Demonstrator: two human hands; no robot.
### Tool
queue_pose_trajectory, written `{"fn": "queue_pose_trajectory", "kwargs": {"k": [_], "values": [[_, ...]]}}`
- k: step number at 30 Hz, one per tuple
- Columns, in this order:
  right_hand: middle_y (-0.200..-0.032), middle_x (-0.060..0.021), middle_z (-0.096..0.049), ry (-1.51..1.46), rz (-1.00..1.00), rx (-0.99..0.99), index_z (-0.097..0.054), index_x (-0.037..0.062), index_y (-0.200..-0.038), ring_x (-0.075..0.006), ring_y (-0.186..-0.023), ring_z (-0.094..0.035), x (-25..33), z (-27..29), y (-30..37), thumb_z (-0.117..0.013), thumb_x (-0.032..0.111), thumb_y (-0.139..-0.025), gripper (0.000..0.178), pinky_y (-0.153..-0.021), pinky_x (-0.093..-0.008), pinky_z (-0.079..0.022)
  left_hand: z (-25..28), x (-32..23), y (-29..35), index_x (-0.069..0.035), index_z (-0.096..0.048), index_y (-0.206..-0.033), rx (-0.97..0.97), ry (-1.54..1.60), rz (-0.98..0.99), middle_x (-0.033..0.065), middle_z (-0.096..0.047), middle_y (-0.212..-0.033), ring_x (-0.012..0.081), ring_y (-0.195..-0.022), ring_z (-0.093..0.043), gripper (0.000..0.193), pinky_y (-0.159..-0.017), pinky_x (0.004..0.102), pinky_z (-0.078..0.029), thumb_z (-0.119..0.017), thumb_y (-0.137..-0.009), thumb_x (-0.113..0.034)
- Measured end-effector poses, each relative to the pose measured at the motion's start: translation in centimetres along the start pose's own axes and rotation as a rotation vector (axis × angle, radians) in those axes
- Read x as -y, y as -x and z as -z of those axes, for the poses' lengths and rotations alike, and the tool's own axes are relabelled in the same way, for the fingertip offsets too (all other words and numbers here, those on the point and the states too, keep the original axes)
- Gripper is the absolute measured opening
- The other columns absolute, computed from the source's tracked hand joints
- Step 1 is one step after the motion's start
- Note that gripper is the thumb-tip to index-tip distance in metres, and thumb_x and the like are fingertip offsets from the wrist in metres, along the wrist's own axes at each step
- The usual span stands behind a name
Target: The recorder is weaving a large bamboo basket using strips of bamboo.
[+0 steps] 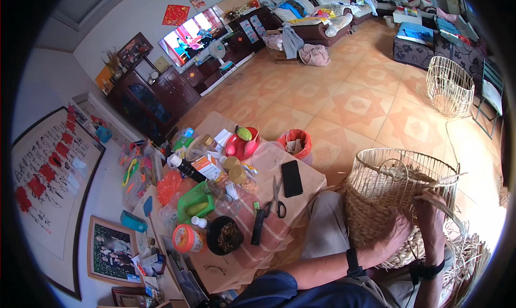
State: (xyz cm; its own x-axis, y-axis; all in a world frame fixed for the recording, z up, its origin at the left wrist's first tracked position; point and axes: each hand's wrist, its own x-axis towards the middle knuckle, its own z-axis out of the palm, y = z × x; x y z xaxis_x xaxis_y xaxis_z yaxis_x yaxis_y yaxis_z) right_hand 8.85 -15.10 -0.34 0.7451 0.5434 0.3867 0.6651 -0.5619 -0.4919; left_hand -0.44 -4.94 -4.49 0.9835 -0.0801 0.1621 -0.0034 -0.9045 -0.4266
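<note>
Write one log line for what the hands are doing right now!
left hand: presses woven side of basket | right hand: grips straw strand at basket edge | basket: on lap, half woven

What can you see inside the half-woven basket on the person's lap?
Inside the basket, pale upright wire ribs and a loop handle show through the open top. The bottom is hidden by the woven straw wall, which the left hand and right hand grip.

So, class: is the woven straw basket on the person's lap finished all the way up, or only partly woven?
Partly woven: the woven straw basket has straw covering only its lower part; bare wire frame shows above.
</note>
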Motion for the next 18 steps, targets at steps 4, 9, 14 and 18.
{"fn": "queue_pose_trajectory", "kwargs": {"k": [4,9,14,18], "values": [[-0.089,-0.0176,-0.066,0.309,0.121,-0.052,-0.067,0.0037,-0.094,-0.0361,-0.075,-0.066,1.5,-1.0,1.3,-0.066,0.007,-0.086,0.009,-0.063,-0.0467,-0.051,-5.8,-0.9,-0.3,0.001,-0.064,-0.122,-0.245,0.422,0.119,0.0136,-0.061,-0.094,0.0307,-0.094,-0.060,0.035,-0.086,0.0461,-0.049,-0.055,-0.091,-0.012],[-0.090,-0.0199,-0.067,0.265,0.116,0.016,-0.065,0.0042,-0.103,-0.0385,-0.077,-0.068,1.5,-1.3,-0.4,-0.064,0.008,-0.091,0.013,-0.062,-0.0482,-0.050,-5.1,2.3,-0.2,0.004,-0.061,-0.123,-0.154,1.095,0.078,0.0201,-0.065,-0.106,0.0403,-0.102,-0.062,0.037,-0.091,0.0488,-0.052,-0.058,-0.086,-0.001],[-0.079,-0.0211,-0.067,-0.028,-0.041,-0.026,-0.064,0.0047,-0.114,-0.0376,-0.073,-0.069,2.1,-0.2,-0.1,-0.064,0.006,-0.094,0.020,-0.063,-0.0459,-0.050,-4.1,4.0,0.7,0.002,-0.062,-0.123,-0.340,1.194,0.036,0.0189,-0.066,-0.108,0.0392,-0.103,-0.062,0.039,-0.089,0.0483,-0.052,-0.061,-0.084,0.000],[-0.085,-0.0156,-0.069,-0.348,-0.188,-0.065,-0.062,0.0027,-0.130,-0.0200,-0.068,-0.061,3.9,0.4,0.6,-0.064,-0.003,-0.091,0.039,-0.060,-0.0363,-0.045,-4.1,4.1,0.7,0.001,-0.066,-0.114,-0.275,1.226,0.083,0.0191,-0.065,-0.103,0.0401,-0.103,-0.063,0.030,-0.091,0.0494,-0.051,-0.060,-0.084,0.002]]}}
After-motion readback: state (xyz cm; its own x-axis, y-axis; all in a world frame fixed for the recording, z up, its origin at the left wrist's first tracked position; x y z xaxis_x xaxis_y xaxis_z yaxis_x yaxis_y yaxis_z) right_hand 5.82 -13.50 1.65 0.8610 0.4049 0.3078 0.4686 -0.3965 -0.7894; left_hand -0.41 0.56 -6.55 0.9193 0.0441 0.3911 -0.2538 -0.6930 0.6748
